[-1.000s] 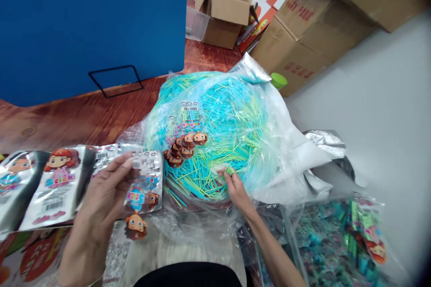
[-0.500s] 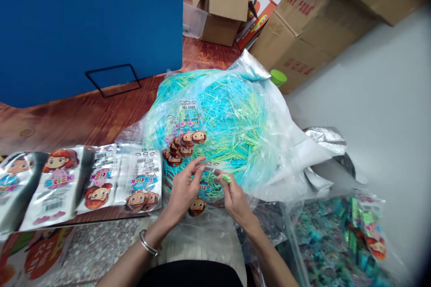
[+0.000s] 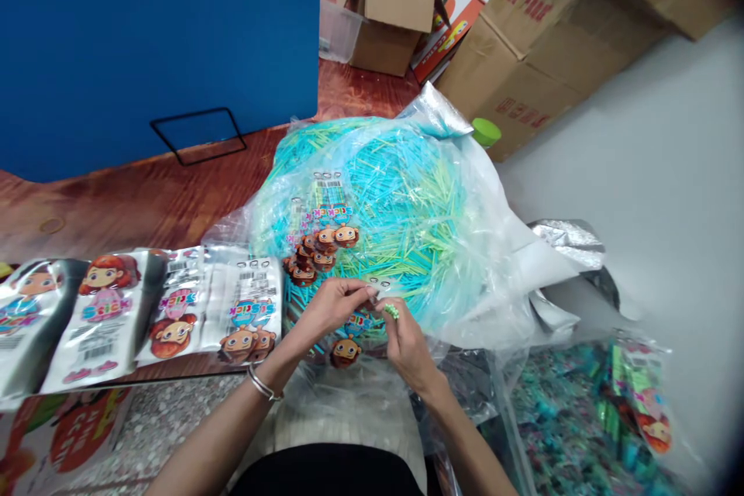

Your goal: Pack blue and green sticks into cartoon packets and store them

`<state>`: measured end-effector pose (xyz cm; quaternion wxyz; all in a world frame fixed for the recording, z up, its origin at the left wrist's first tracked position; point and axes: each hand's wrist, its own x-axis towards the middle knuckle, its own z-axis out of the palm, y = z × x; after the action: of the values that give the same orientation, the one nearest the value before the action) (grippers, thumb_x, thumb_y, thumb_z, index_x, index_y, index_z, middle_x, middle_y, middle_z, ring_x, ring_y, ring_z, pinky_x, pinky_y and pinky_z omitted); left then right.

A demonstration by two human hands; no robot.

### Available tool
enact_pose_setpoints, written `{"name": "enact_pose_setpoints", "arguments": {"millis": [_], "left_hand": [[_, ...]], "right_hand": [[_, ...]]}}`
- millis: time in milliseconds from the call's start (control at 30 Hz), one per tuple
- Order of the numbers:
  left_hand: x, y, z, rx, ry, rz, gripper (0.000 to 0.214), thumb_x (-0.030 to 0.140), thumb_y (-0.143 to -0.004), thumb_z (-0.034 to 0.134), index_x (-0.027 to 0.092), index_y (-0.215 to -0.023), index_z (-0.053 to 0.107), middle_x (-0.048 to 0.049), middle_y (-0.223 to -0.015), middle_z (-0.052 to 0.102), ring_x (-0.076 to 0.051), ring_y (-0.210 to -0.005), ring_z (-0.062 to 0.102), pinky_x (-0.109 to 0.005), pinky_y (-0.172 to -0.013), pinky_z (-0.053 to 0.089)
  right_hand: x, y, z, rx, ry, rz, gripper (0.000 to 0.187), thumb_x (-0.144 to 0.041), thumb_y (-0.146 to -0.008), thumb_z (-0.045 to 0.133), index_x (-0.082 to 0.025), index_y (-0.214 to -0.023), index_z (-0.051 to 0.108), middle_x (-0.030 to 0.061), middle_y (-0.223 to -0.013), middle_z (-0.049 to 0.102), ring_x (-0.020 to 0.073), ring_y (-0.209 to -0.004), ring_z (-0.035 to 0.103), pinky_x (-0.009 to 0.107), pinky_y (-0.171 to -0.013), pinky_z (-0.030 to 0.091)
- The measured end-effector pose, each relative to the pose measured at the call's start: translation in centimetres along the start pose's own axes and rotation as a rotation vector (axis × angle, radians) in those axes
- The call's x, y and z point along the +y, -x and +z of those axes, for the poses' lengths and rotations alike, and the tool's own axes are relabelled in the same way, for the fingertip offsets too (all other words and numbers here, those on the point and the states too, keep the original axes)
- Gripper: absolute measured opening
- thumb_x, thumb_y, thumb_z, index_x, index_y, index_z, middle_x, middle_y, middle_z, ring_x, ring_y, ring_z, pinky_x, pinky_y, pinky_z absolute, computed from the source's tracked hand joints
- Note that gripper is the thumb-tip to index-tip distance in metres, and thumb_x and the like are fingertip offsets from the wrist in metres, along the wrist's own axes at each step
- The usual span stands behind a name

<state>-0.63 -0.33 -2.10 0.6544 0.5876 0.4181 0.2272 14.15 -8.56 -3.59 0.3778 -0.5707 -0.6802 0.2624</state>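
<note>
Both hands meet over the near edge of a big heap of thin blue and green sticks (image 3: 401,194) in a clear plastic bag. My left hand (image 3: 334,308) is closed, thumb and fingertips pinching the edge of a small printed pouch (image 3: 347,351). Close beside it, my right hand (image 3: 407,341) is closed on the same edge. A cartoon face on the pouch hangs below the fingers; the hands cover part of it. Something small, beaded and pale green sits at the right fingers, perhaps a ring. Several similar filled pouches (image 3: 325,236) lie overlapped on the heap.
Stacks of flat printed pouches (image 3: 101,318) line the table's left edge. A clear bin (image 3: 581,411) with filled pouches stands low right. Cardboard boxes (image 3: 505,85) and a green lid (image 3: 486,132) are behind. A blue panel (image 3: 156,39) blocks the back left.
My left hand has moved right along the pouch's edge, and its fingertips now come close to the right hand's. The right hand has hardly moved. The view has shifted slightly.
</note>
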Motion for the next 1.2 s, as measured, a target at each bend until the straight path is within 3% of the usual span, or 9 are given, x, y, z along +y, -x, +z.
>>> {"name": "enact_pose_setpoints", "arguments": {"millis": [200,433,533,667,800,900,1000,1200], "left_hand": [[-0.9,-0.2,0.6,0.211,-0.080,0.006,0.040,0.048,-0.077,0.055,0.014,-0.055,0.058,0.0050,-0.048,0.044,-0.009,-0.050,0.040,-0.021,-0.049,0.027],[-1.1,-0.2,-0.4,0.270,-0.001,0.019,0.030,0.044,-0.070,0.066,0.014,-0.067,0.058,0.0055,-0.056,0.049,-0.009,-0.053,0.041,-0.020,-0.050,0.032],[-0.5,0.3,-1.4,0.269,-0.154,0.120,0.027,0.041,-0.072,0.066,0.014,-0.068,0.060,0.0039,-0.060,0.054,-0.010,-0.057,0.047,-0.020,-0.055,0.034],[-0.1,1.0,-2.3,0.210,-0.387,0.366,0.021,0.035,-0.078,0.063,0.015,-0.070,0.062,0.0014,-0.065,0.060,-0.010,-0.062,0.053,-0.020,-0.060,0.037],[-0.4,1.1,-2.1,0.153,-0.508,0.504,0.020,0.033,-0.082,0.059,0.015,-0.075,0.062,0.0001,-0.067,0.061,-0.011,-0.064,0.054,-0.020,-0.060,0.038],[-0.6,0.9,-1.6,0.131,-0.501,0.499,0.019,0.035,-0.081,0.060,0.016,-0.076,0.063,-0.0001,-0.070,0.062,-0.011,-0.066,0.056,-0.021,-0.061,0.039],[-0.5,0.9,-1.2,0.120,-0.401,0.416,0.019,0.035,-0.077,0.065,0.016,-0.075,0.063,0.0012,-0.071,0.063,-0.011,-0.066,0.056,-0.020,-0.061,0.040],[-0.6,1.3,-1.2,0.086,-0.236,0.274,0.022,0.038,-0.073,0.067,0.016,-0.075,0.063,0.0026,-0.071,0.065,-0.011,-0.066,0.056,-0.020,-0.062,0.040]], "right_hand": [[0.1,0.0,0.3,-0.006,-0.058,-0.009,0.020,-0.014,-0.093,0.031,-0.022,-0.103,0.047,0.0069,-0.096,0.054,0.0172,-0.093,0.055,0.034,-0.084,0.047],[0.5,0.0,0.0,-0.004,-0.061,-0.031,0.020,-0.014,-0.093,0.032,-0.022,-0.103,0.048,0.0075,-0.096,0.057,0.0178,-0.095,0.056,0.035,-0.084,0.048],[1.0,-0.2,-0.6,-0.003,-0.063,-0.011,0.020,-0.016,-0.093,0.032,-0.022,-0.103,0.048,0.0082,-0.099,0.058,0.0180,-0.098,0.056,0.036,-0.086,0.047],[1.0,-1.1,-2.3,0.014,-0.113,0.061,0.018,-0.020,-0.094,0.034,-0.022,-0.103,0.049,0.0078,-0.103,0.060,0.0180,-0.103,0.057,0.038,-0.091,0.044],[-0.2,-2.6,-4.3,0.094,-0.299,0.177,0.015,-0.029,-0.093,0.039,-0.023,-0.097,0.053,0.0070,-0.109,0.063,0.0200,-0.106,0.058,0.039,-0.093,0.044],[-1.4,-3.8,-5.2,0.140,-0.561,0.294,0.016,-0.035,-0.091,0.046,-0.023,-0.097,0.055,0.0062,-0.108,0.066,0.0211,-0.102,0.061,0.040,-0.090,0.047],[-2.5,-5.0,-5.5,0.107,-0.738,0.393,0.017,-0.038,-0.087,0.052,-0.023,-0.095,0.055,0.0055,-0.099,0.070,0.0225,-0.098,0.064,0.042,-0.087,0.049],[-3.9,-6.8,-5.0,-0.015,-0.802,0.486,0.022,-0.042,-0.081,0.058,-0.022,-0.088,0.053,0.0049,-0.090,0.072,0.0247,-0.094,0.067,0.042,-0.083,0.051]]}}
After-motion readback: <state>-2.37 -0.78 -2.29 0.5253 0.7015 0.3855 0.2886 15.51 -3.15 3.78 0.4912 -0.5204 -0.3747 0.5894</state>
